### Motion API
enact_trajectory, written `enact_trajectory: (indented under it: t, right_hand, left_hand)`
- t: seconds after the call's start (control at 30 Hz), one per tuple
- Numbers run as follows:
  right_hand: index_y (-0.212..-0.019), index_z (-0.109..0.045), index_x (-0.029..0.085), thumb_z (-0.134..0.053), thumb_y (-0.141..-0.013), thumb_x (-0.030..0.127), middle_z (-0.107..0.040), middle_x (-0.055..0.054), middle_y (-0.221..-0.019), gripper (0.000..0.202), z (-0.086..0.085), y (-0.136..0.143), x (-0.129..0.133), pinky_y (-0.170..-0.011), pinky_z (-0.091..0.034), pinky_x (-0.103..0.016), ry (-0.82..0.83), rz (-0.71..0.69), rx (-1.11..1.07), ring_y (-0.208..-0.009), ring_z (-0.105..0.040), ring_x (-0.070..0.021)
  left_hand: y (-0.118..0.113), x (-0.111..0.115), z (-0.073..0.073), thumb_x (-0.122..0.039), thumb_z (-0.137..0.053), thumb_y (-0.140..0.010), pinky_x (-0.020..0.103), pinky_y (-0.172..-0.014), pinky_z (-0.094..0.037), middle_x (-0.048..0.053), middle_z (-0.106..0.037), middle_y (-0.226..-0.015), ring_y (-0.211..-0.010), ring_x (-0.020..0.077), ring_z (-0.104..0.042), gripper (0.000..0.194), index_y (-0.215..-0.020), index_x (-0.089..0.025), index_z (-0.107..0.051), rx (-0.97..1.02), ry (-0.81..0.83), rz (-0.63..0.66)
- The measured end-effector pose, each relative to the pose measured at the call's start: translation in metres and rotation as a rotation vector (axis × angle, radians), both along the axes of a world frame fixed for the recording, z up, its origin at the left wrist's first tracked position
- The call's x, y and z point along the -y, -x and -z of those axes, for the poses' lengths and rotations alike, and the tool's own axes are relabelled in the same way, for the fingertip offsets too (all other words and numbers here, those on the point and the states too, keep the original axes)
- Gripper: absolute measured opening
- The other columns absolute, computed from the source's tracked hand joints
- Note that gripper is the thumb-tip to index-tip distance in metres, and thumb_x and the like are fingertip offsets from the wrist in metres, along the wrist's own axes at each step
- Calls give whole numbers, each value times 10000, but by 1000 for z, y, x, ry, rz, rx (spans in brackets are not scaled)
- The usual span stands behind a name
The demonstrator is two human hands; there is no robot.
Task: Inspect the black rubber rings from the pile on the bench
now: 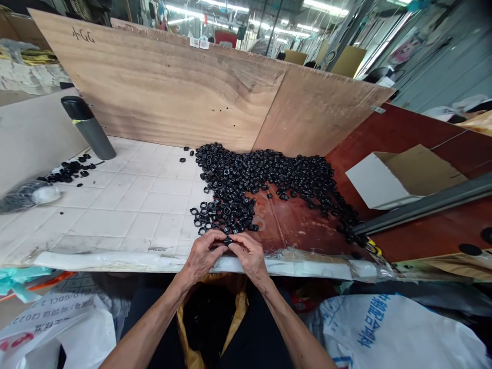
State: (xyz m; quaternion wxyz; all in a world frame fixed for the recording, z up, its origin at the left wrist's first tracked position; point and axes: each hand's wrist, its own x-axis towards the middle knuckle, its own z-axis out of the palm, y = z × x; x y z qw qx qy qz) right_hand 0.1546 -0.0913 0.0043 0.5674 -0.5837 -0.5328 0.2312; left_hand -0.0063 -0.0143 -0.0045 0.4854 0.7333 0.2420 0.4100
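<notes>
Between the fingertips of my left hand (206, 251) and my right hand (249, 253) is a small black ring-shaped part (228, 241). Both hands pinch it from either side, just above the table's front edge. Fingers cover much of the part. Right behind my hands lies a large heap of black ring-shaped parts (246, 174), spread over the white tabletop and a reddish-brown board (284, 220). Below, between my legs, an open yellow sack (184, 333) has a dark inside; its contents are hard to make out.
A plywood panel (172, 87) stands along the back. On the left are a grey bottle (94, 130), a small group of black pieces (69, 171) and a plastic bag (23, 197). A cardboard box (384, 179) and a metal bar (423, 205) are at right. White padding (115, 260) lines the front edge.
</notes>
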Motion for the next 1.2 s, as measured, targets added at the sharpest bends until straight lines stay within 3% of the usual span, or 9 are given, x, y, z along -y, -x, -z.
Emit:
enact_trajectory:
  t: [0.2,0.4,0.5,0.6,0.73,0.87,1.03,1.2]
  right_hand:
    - [-975,-754,194,-656,-906,377,-744,-58,-882,219,4,0,-1,-598,-605,-281,130,-30,-92,-600,-703,-165]
    - [-862,-715,185,-615,-935,386,-651,9,-607,236,3,6,-3,-525,-498,-237,151,31,42,-484,-611,-139]
    - [-742,-666,185,-504,-998,387,-622,-5,-589,364,0,13,-5,-561,-469,-234,135,93,189,-536,-587,-141]
    - [-767,-686,183,-436,-1026,364,-634,-29,-631,403,-2,19,-6,-624,-480,-251,107,128,266,-603,-596,-158]
    - [-957,-738,186,-520,-984,369,-667,-17,-675,286,0,19,-7,-588,-522,-257,148,57,33,-556,-616,-156]
    - [-1001,-744,205,-633,-904,363,-733,-44,-857,217,3,14,-9,-650,-598,-297,145,5,-174,-683,-700,-188]
    - [-981,-761,207,-664,-883,309,-727,-68,-972,172,4,12,-10,-788,-592,-320,61,37,-82,-895,-697,-211]
    - [-1005,-749,203,-654,-889,285,-735,-79,-1038,171,1,12,-7,-860,-584,-330,47,34,-48,-983,-699,-220]
  left_hand:
    - [2,0,-7,-175,-656,-921,338,-908,-592,71,-721,-1062,-1014,185,-698,166,-1081,-201,-693,-30,-156,-31]
    - [3,0,-5,-186,-643,-936,348,-921,-587,79,-725,-1065,-1032,192,-701,166,-1099,-194,-676,-22,-189,-59]
    - [3,0,-2,-180,-631,-939,359,-944,-581,80,-727,-1069,-1050,195,-702,151,-1084,-194,-670,-9,-205,-63]
    - [4,0,0,-176,-628,-938,370,-957,-579,83,-726,-1083,-1064,199,-699,148,-1078,-199,-669,6,-205,-73]
    - [3,0,3,-181,-633,-934,378,-949,-590,84,-717,-1100,-1054,201,-702,165,-1091,-204,-674,20,-145,-78]
    - [2,2,4,-196,-632,-925,332,-837,-637,85,-687,-1138,-995,188,-712,182,-1101,-203,-677,32,10,-51]
    - [1,2,4,-226,-644,-917,319,-831,-644,82,-677,-1136,-966,178,-713,176,-1086,-192,-681,66,101,-64]
    - [1,1,1,-194,-642,-913,306,-831,-625,64,-706,-1098,-922,169,-718,180,-1088,-196,-682,32,47,-92]
